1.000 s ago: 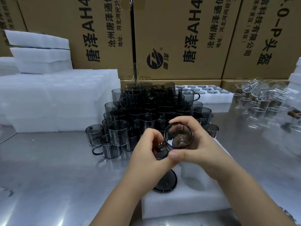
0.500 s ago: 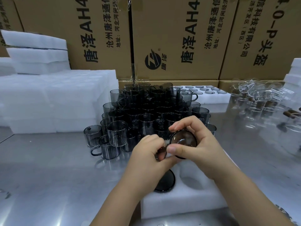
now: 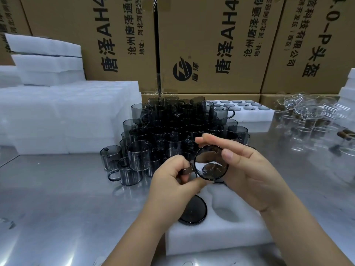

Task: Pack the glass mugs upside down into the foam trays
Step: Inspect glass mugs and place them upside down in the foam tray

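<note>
One smoked-glass mug [image 3: 211, 166] hangs just above the foam tray [image 3: 221, 239], a round end facing me; mouth or base, I cannot tell. A second ago my right hand [image 3: 249, 179] was wrapped round it. Now those fingers [image 3: 208, 139] have straightened and only lie against its far side, thumb on the rim, while my left hand [image 3: 171, 183] pinches the handle at the mug's 9 o'clock. I judge the weight has passed to the left hand, freeing the mug to be turned over for the empty pocket [image 3: 226, 213]. At that pocket's 9 o'clock an inverted mug [image 3: 193, 211] already sits. At the tray's 12 o'clock stands the heap of unpacked mugs [image 3: 169, 127], near enough for my knuckles to clip. Beyond it at 1 o'clock lies a filled tray [image 3: 247, 114]. Clear glassware [image 3: 307, 116] lies at 2 o'clock and stacked foam [image 3: 63, 116] at 10, with cardboard cartons [image 3: 211, 45] behind.
</note>
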